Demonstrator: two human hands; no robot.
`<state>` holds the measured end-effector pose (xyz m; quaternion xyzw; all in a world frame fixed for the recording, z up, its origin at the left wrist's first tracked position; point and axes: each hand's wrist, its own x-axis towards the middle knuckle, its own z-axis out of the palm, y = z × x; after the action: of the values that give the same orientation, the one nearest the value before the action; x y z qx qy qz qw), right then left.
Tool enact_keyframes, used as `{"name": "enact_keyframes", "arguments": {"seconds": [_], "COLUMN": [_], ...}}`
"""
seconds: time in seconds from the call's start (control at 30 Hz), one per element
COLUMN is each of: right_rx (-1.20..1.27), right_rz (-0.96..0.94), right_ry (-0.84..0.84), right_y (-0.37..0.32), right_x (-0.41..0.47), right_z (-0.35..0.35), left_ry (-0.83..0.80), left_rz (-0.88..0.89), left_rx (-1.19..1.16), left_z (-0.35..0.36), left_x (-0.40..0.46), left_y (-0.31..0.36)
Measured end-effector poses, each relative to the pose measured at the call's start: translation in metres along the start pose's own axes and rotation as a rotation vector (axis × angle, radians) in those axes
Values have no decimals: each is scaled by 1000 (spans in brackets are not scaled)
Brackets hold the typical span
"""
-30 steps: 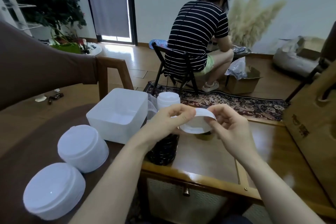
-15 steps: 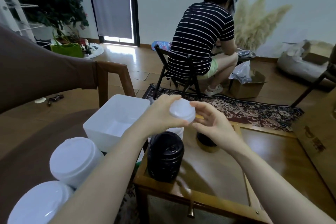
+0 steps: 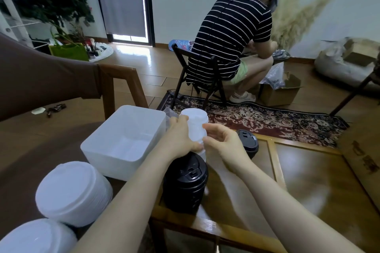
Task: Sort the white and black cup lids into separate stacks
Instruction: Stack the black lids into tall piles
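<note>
A tall stack of white cup lids [image 3: 195,125] stands on the wooden table behind a stack of black lids [image 3: 186,183]. My left hand [image 3: 181,137] grips the left side of the white stack, its fingers curled up to the top lid. On the stack's right side my right hand [image 3: 222,141] holds it with thumb and fingers. A smaller pile of black lids [image 3: 247,144] sits just right of my right hand.
A white plastic bin [image 3: 123,139] stands left of the stacks. Two wide white lid stacks [image 3: 72,191] lie on their sides at lower left. A person in a striped shirt sits on a folding chair [image 3: 197,80] beyond the table. A cardboard box [image 3: 362,154] is at right.
The white lid I held in both hands has gone down onto the white stack. Both hands now clasp the sides of that stack. My view has tipped downward.
</note>
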<state>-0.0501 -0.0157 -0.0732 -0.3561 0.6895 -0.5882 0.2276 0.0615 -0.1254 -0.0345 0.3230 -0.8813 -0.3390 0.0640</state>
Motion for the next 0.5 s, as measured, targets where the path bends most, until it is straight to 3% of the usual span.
{"name": "enact_keyframes", "arguments": {"seconds": [0.2, 0.5], "right_rx": [-5, 46], "right_rz": [40, 120], "right_ry": [11, 9], "right_y": [4, 6], "right_x": [-4, -10], "right_z": [1, -3], "left_ry": [-82, -76], "left_rz": [-47, -91], "left_rx": [-45, -146], "left_z": [3, 5], "left_x": [4, 9], "left_y": [-4, -8]}}
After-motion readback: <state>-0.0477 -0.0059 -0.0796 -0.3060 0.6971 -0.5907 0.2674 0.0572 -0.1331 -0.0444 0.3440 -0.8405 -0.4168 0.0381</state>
